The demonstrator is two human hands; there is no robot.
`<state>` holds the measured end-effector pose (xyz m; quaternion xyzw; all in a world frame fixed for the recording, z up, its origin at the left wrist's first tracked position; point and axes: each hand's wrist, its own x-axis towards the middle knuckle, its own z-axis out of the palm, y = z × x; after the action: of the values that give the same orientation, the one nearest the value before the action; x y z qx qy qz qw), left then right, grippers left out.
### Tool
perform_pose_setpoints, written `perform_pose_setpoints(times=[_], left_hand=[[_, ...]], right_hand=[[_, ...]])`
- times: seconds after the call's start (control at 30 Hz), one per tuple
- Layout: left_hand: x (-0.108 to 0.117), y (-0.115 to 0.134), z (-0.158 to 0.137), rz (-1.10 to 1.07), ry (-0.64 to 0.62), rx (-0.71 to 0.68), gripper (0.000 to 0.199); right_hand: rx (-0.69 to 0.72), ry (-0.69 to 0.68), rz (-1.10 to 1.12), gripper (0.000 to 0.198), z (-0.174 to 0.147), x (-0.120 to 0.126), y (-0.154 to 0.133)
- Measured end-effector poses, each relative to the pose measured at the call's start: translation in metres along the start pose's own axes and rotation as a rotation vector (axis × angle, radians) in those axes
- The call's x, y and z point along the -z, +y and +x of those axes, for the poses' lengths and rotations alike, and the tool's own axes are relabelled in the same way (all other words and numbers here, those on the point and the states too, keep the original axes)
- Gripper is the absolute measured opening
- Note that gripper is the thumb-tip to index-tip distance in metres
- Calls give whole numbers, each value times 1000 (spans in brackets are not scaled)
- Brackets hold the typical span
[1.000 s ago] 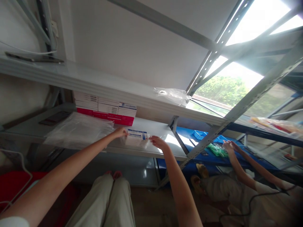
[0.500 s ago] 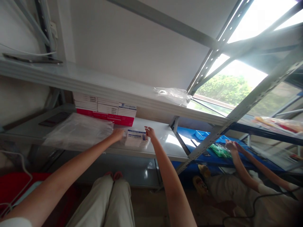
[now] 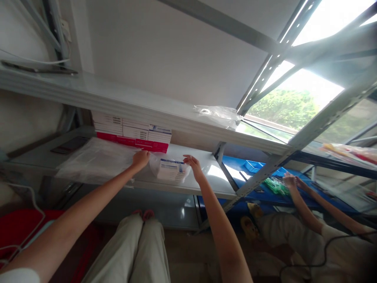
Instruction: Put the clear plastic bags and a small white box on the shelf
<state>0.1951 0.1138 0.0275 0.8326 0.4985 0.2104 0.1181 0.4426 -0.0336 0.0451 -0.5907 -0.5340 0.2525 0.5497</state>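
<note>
- Box point(image 3: 170, 169), white w/ blue label, sits inside a clear bag point(image 3: 156, 167) on the middle shelf point(image 3: 203, 184), just in front of the stacked boxes point(image 3: 132, 135).
- Our left hand point(image 3: 140, 158) pinches the bag's left edge, fingers closed on the plastic; 0.5 s ago it lay lower, against the box side.
- Our right hand point(image 3: 192, 163) grips the bag's right edge, fingers curled on the film; 1 s ago it was flat beside the box, not lifting.
- What changed: bag film now puffs up round the box on both sides, where before it lay flat — reads to us as the bag mouth being pulled open or drawn over the box, can't tell which.
- Pile of flat plastic bags point(image 3: 97, 159) lies to the left on the same shelf, touching our left wrist area.
- Upper shelf point(image 3: 118, 104) holds a crumpled bag point(image 3: 218, 114), same spot as earlier.
- Another person's hands point(image 3: 291, 181) at right work over a green packet point(image 3: 275, 186) on a blue surface; moved slightly right vs earlier.
</note>
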Motion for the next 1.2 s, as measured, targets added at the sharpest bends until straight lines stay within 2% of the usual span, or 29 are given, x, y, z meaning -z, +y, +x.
perform_pose_setpoints(times=[0.03,0.1,0.17,0.2,0.27,0.33,0.4,0.47,0.6,0.7,0.8,0.87,0.93,1.07,1.2], left_hand=[[2,-1,-2,-7,8,6,39],[7,-2,-8,-36,61,-72,36],[12,-3,-17,-68,124,-262,43],[14,-4,-21,-83,117,-395,49],[16,-6,-28,-97,-23,-649,52],[16,-7,-30,-73,-202,-782,49],[13,-9,-27,-1,-260,-775,46],[11,-11,-24,85,-218,-752,42],[13,-10,-21,309,-135,-816,27],[20,-4,-26,504,-66,-862,26],[29,3,-33,543,5,-878,28],[37,7,-35,465,29,-882,25],[45,11,-35,309,51,-873,19],[56,19,-25,-176,93,-790,2],[57,32,-10,-678,41,-709,9]], right_hand=[[-7,-6,15,52,-1,1,-1],[-33,-41,24,52,-3,5,-3],[-68,-82,19,53,-6,11,-3],[-84,-96,20,52,-9,14,-2],[-105,-114,21,50,-16,21,-1],[-112,-127,4,47,-24,26,-1],[-108,-144,-21,45,-32,31,-4],[-97,-156,-55,43,-40,33,-10],[-3,-140,-136,38,-49,34,-24],[51,-39,-145,37,-48,32,-29],[36,105,-117,39,-42,31,-30],[58,174,-73,37,-38,30,-29],[96,182,-12,34,-33,29,-29],[102,75,155,36,-18,21,-26],[101,77,267,48,1,2,-18]])
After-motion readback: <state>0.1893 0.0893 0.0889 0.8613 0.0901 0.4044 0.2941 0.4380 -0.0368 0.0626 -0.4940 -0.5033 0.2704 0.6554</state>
